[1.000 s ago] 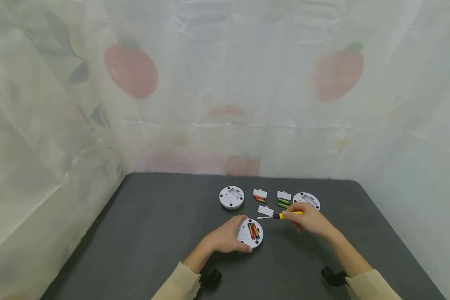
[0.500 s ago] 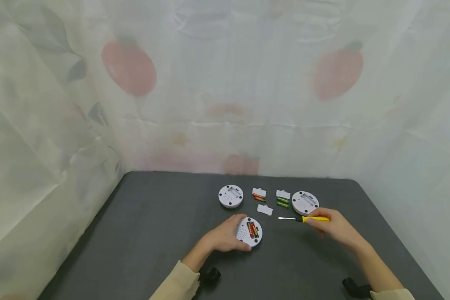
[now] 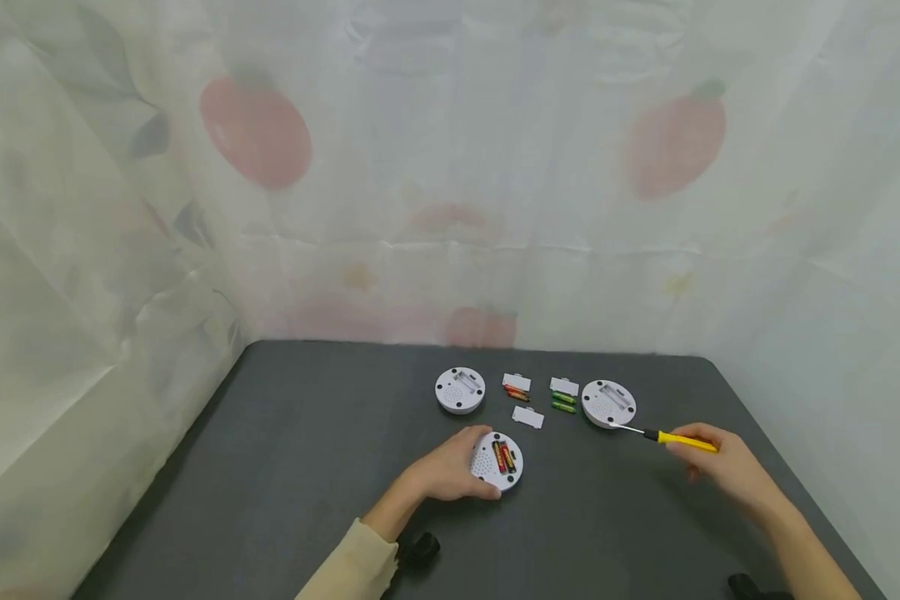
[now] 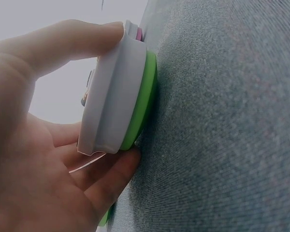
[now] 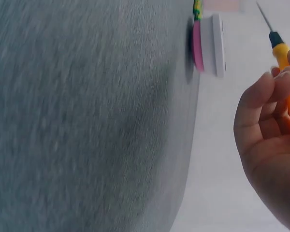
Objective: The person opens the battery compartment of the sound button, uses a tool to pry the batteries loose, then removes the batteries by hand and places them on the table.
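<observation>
My left hand [image 3: 450, 467] grips a round white device [image 3: 487, 471] by its edges, thumb on the near side and fingers round the far side. Two red-and-black batteries [image 3: 504, 457] lie in its top compartment. In the left wrist view the device's white side wall [image 4: 118, 92] has a green rim [image 4: 144, 101] toward the table. My right hand [image 3: 727, 467] holds a yellow screwdriver [image 3: 686, 440] above the table at the right, its metal shaft pointing left. In the head view the tip overlaps the near edge of another round white device [image 3: 607, 403], whose battery slot holds nothing.
A third round device [image 3: 460, 388] stands at the back, its slot bare. Near it lie a white cover [image 3: 517, 382] with orange batteries [image 3: 517, 395], another cover [image 3: 565, 386] with green batteries [image 3: 563, 403], and a loose cover [image 3: 528, 417]. Patterned sheeting [image 3: 450, 167] surrounds the dark table [image 3: 307, 433].
My right hand has moved right and toward me with the screwdriver, away from the covers and the right-hand device. My left hand keeps its grip on the device.
</observation>
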A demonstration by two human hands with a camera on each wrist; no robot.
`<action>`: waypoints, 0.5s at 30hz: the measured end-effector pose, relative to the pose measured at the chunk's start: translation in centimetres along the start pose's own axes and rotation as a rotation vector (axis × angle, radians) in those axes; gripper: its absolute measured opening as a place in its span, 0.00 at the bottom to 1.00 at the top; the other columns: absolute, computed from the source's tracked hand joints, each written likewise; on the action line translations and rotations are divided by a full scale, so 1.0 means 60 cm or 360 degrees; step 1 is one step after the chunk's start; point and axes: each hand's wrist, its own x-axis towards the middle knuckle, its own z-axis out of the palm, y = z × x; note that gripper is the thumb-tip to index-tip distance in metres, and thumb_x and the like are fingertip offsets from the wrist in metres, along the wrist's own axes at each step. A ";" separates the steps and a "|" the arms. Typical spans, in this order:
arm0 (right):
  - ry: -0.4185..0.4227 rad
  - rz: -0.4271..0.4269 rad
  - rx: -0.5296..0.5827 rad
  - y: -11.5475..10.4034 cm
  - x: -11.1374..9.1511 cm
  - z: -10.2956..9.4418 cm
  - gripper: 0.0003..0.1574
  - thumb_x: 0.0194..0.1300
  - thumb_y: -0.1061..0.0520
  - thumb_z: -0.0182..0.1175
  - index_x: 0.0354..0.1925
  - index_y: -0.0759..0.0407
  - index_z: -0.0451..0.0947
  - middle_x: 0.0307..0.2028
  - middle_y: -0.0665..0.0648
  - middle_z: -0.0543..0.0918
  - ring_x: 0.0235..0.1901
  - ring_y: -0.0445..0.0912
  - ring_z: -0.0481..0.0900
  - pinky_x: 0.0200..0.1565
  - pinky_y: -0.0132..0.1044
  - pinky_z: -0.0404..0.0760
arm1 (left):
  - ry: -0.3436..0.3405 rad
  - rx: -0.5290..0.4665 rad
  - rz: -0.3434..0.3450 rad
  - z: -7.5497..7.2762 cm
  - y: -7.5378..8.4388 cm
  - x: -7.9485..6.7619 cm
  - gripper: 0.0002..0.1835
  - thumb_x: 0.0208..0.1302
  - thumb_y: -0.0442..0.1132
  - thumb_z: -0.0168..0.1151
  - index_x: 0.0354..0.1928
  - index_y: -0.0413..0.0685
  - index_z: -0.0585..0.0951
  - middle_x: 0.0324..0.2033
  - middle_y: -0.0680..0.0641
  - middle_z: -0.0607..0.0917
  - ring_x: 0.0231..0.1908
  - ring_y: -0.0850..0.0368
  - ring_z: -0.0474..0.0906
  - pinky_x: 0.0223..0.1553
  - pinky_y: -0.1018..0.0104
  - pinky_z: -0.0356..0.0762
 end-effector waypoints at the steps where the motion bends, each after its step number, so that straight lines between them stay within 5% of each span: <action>1: 0.0022 0.0006 -0.0012 0.004 -0.001 -0.004 0.29 0.74 0.46 0.61 0.59 0.69 0.74 0.34 0.64 0.80 0.29 0.52 0.79 0.35 0.43 0.77 | -0.0002 -0.0001 -0.0002 0.000 0.000 0.000 0.52 0.48 0.52 0.80 0.73 0.42 0.65 0.63 0.46 0.74 0.57 0.55 0.71 0.60 0.56 0.67; 15: 0.0288 -0.0017 -0.0018 0.036 0.001 -0.035 0.36 0.80 0.45 0.51 0.64 0.76 0.63 0.33 0.64 0.76 0.28 0.49 0.77 0.33 0.39 0.81 | -0.0020 -0.0015 -0.0014 -0.002 0.002 -0.001 0.51 0.49 0.51 0.79 0.73 0.43 0.65 0.61 0.48 0.75 0.55 0.55 0.71 0.59 0.56 0.67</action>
